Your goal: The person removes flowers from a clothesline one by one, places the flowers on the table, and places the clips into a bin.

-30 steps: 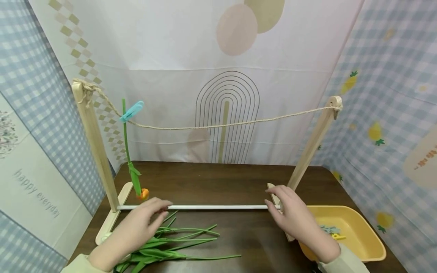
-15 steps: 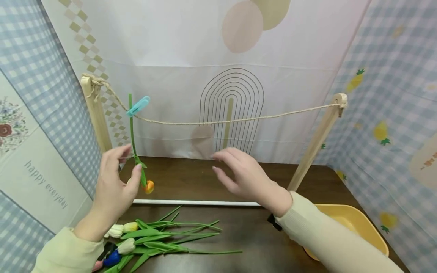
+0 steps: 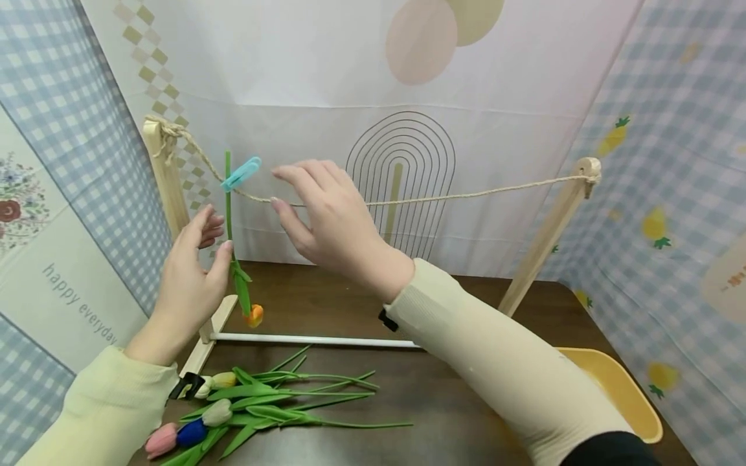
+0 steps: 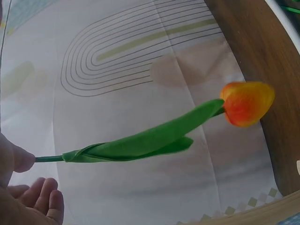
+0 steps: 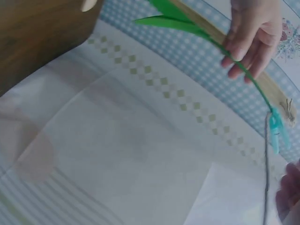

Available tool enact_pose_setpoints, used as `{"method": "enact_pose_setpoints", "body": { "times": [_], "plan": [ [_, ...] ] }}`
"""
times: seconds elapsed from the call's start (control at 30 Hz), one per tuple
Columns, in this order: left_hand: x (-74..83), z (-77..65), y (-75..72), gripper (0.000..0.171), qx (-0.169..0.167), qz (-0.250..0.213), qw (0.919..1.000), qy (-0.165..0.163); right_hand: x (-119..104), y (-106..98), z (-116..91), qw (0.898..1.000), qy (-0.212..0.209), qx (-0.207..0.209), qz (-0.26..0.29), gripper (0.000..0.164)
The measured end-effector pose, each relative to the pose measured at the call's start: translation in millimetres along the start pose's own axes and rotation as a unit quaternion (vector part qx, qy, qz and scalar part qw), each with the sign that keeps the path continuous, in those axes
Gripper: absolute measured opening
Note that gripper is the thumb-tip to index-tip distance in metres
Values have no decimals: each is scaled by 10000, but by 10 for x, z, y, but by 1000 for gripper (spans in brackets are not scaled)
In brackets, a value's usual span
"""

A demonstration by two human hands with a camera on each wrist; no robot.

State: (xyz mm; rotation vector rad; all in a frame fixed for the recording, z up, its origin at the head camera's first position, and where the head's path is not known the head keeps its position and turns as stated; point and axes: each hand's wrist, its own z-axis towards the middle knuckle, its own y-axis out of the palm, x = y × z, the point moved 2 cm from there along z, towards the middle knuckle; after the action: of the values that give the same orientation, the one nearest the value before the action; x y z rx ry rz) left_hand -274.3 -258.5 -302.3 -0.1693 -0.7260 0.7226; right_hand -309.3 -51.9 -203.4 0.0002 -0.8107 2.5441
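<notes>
An orange artificial tulip (image 3: 241, 288) hangs bloom-down from a twine line (image 3: 454, 196). A light-blue clothespin (image 3: 241, 173) clips its stem near the top. Around the stem below the clip is my left hand (image 3: 189, 278), fingers loosely bent and spread from the thumb. In the left wrist view the thumb (image 4: 23, 158) meets the stem, while the other fingers stay apart from it. My right hand (image 3: 338, 220) is raised just right of the clothespin, thumb and fingers parted with nothing between them. In the right wrist view only its fingers (image 5: 288, 192) show, near the clip.
Several more tulips (image 3: 262, 408), pink, blue, white and yellow, lie on the dark table (image 3: 454, 401). Wooden posts (image 3: 548, 239) hold the twine, with a white rod (image 3: 326, 340) low between them. A yellow basin (image 3: 632, 401) sits right, partly behind my right sleeve.
Both hands have risen from low over the table. The left has come to the hanging tulip's stem; the right has crossed leftward toward the clothespin. The head view has shifted slightly.
</notes>
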Motion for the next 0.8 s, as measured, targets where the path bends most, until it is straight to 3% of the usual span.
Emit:
{"method": "enact_pose_setpoints", "body": {
  "times": [0.13,0.27,0.43,0.67,0.8],
  "plan": [
    [9,17,-2,45,-106,53,9999,-32,-50,118,180,9937,648,-700,-592,47],
    [35,32,5,34,-69,66,9999,32,-102,189,300,9809,1105,-1332,-889,46],
    [57,47,14,27,64,-32,9999,88,-143,200,367,9829,1138,-1249,-730,31],
    [48,35,-10,23,142,17,9999,3,-221,159,412,9808,1336,-1397,244,19],
    [48,33,-11,22,131,-8,9999,67,-262,136,406,9842,1152,-1232,530,14]
  ]
}}
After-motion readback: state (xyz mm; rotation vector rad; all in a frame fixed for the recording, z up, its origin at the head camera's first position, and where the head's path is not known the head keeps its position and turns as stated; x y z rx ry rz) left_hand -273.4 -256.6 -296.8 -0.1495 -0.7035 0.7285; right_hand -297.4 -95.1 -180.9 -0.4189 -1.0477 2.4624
